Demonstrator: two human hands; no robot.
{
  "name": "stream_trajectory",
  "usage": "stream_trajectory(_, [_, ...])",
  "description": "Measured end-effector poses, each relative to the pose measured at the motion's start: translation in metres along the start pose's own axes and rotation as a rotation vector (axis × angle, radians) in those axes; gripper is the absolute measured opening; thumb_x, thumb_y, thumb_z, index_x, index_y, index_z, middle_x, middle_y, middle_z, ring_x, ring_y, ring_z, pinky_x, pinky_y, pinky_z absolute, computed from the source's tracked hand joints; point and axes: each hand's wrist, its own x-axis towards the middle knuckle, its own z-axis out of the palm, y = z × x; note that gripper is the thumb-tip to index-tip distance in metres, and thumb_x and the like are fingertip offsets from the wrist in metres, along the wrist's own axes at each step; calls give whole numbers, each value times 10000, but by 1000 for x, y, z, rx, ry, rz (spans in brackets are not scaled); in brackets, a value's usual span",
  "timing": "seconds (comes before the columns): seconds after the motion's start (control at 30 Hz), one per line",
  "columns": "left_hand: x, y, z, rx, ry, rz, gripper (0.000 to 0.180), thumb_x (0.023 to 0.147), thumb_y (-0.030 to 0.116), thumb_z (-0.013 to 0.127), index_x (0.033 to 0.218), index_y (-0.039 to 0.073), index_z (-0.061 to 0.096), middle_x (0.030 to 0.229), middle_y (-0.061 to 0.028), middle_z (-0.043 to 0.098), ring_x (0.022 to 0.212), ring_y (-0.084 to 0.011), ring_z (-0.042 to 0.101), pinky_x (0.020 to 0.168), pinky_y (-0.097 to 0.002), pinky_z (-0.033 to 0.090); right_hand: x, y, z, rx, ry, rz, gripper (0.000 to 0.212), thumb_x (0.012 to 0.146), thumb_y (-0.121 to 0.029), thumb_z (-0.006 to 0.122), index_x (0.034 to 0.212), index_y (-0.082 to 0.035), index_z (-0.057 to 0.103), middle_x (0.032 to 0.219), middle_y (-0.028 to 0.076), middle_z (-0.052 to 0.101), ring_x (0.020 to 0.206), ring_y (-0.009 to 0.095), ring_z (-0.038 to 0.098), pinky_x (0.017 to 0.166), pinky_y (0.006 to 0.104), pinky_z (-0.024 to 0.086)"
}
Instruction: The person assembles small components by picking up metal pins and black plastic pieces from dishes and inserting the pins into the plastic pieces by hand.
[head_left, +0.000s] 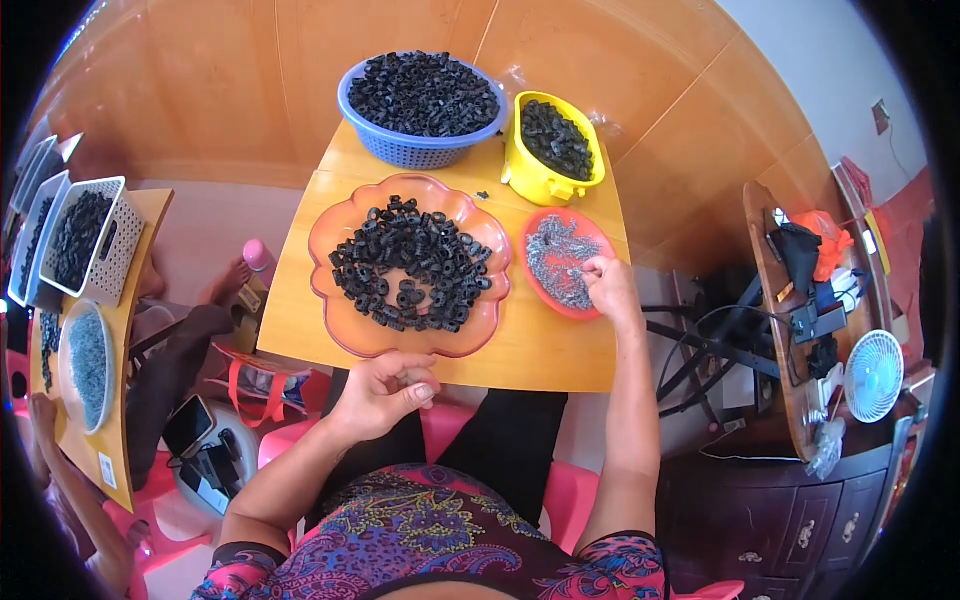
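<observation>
My right hand point(614, 291) reaches over the right rim of a small red plate point(563, 311) heaped with tiny silver metal pieces point(560, 258). Its thumb and fingers pinch together at the pieces; what lies between them is too small to name. At the table's front edge, below the scalloped orange tray point(338, 325), hovers my left hand point(385, 396). Its fingers are curled in against the thumb, and any small thing inside is hidden. Many small black plastic parts point(415, 250) lie loosely in the tray, with a gap near their middle.
Behind the tray, a blue-purple basket point(410, 152) and a yellow basket point(545, 186) hold more black parts. A person's arm point(75, 490) is at the left table, near a bowl of small pieces point(88, 370). A cluttered wooden table point(775, 330) with a fan point(874, 375) stands right.
</observation>
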Motion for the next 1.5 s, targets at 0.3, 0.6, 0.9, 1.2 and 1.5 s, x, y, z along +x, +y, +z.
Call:
stream_trajectory(0.3, [-7, 12, 7, 113, -7, 118, 316, 895, 45, 611, 1179, -70, 532, 897, -76, 634, 807, -107, 586, 716, -247, 496, 7, 10, 24, -286, 84, -338, 168, 748, 4, 597, 890, -24, 683, 810, 190, 653, 789, 326, 638, 731, 389, 502])
stream_trajectory(0.6, [1, 35, -19, 251, 182, 110, 289, 884, 53, 625, 1141, -60, 556, 829, -29, 602, 740, -98, 569, 680, -240, 488, -19, -13, -2, 731, -91, 40, 51, 872, -9, 585, 852, 3, 630, 688, 5, 595, 585, 61, 532, 519, 198, 434])
stream_trajectory(0.9, [5, 39, -19, 418, 226, 93, 282, 876, 50, 633, 1127, -60, 567, 848, -39, 619, 753, -96, 570, 694, -244, 487, -38, -20, 10, 547, -45, -132, 30, 828, -6, 610, 830, 18, 629, 683, 32, 605, 602, 103, 557, 561, 260, 460])
stream_trajectory(1.2, [1, 39, -23, 377, 231, 121, 270, 880, 45, 624, 1124, -58, 569, 853, -48, 625, 752, -100, 578, 687, -242, 493, -73, -54, 7, 175, -102, -134, 214, 809, -113, 668, 960, 36, 635, 772, 161, 666, 682, 212, 640, 649, 330, 492])
stream_trajectory(1.5, [4, 43, -29, 411, 297, 179, 243, 877, 44, 626, 1095, -58, 588, 845, -58, 634, 753, -109, 593, 682, -241, 495, -87, -61, 53, 96, -59, -321, 131, 773, -94, 653, 817, -7, 565, 813, 198, 603, 793, 390, 595, 699, 471, 470])
